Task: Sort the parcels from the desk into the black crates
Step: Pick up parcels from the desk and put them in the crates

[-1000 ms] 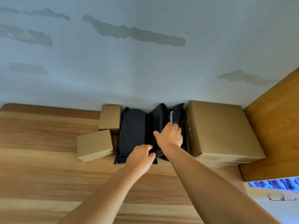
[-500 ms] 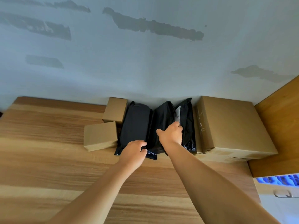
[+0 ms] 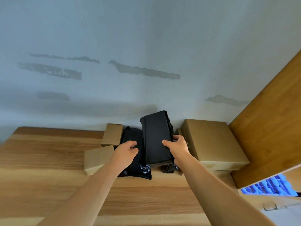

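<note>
- Two black poly-bag parcels sit at the back of the tabletop (image 3: 48, 160) between cardboard boxes; my right hand (image 3: 178, 148) grips the raised parcel (image 3: 156, 137) by its right edge, thumb across its face.
- My left hand (image 3: 126, 153) rests curled on the flat parcel (image 3: 132, 167); how firmly, I cannot tell.
- Both look light, soft and slippery, so I judge edges the safest hold.
</note>
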{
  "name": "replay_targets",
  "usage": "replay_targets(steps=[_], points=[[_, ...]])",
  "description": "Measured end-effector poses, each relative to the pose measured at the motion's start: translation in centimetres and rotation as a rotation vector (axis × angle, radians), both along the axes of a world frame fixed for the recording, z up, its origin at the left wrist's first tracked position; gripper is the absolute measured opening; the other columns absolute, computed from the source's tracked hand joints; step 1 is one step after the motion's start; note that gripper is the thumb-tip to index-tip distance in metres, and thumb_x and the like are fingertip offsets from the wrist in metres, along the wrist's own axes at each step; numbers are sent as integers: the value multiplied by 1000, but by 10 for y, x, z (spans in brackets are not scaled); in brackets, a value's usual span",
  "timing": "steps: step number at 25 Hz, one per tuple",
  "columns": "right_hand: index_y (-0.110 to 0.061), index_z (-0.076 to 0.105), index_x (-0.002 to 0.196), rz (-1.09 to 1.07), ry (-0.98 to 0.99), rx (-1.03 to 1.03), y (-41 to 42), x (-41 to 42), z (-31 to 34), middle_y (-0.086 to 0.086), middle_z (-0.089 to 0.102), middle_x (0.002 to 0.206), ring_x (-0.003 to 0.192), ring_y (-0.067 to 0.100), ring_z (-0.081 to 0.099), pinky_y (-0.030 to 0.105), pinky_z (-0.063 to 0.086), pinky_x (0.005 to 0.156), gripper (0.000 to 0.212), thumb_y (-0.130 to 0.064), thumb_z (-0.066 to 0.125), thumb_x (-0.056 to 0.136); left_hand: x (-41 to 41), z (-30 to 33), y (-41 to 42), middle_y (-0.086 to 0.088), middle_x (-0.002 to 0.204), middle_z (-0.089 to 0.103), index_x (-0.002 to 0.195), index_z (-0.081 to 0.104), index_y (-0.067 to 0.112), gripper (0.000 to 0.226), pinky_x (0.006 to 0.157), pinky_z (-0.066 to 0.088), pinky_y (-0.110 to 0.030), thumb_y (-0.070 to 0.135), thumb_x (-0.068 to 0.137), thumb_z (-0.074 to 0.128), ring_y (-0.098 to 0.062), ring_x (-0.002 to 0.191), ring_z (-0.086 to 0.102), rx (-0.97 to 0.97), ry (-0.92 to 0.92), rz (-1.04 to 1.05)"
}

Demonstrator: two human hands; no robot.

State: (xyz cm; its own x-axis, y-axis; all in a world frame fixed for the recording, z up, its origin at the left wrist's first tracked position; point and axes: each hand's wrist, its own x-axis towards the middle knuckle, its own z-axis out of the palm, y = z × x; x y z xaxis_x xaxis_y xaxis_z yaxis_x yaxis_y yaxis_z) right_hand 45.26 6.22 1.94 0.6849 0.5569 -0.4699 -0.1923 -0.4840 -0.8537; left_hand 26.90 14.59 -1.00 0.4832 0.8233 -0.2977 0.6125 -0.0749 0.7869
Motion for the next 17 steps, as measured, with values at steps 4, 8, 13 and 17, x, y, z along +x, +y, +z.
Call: replay_targets(steps=[4,8,13,17], points=[[-11,45,128,-22,176,236,-5,-8,40,8,62,112,95,25,65,39,58,73,54,-7,74,82,-2,37,10,-1,136,54,137,48,15,42,93,37,-23,24,97,51,-18,122,52,51,-98,-3],[-10,48,123,22,251,424,-7,-16,77,10,65,111,95,25,67,34,58,65,45,0,69,84,-7,80,14,6,125,61,131,54,24,36,75,40,-15,32,96,51,-7,103,58,105,-268,54],[-17,53,120,171,222,571,-7,-33,109,9,67,113,100,25,68,36,59,73,43,4,66,85,-20,129,4,21,112,61,129,54,38,35,88,48,-26,33,94,49,-1,100,59,126,-513,102],[-15,60,116,265,57,575,-4,-46,129,5,70,110,102,22,67,38,56,89,37,6,62,86,-33,158,-4,20,108,62,125,57,37,34,88,50,-29,23,94,50,-1,100,60,190,-566,139]])
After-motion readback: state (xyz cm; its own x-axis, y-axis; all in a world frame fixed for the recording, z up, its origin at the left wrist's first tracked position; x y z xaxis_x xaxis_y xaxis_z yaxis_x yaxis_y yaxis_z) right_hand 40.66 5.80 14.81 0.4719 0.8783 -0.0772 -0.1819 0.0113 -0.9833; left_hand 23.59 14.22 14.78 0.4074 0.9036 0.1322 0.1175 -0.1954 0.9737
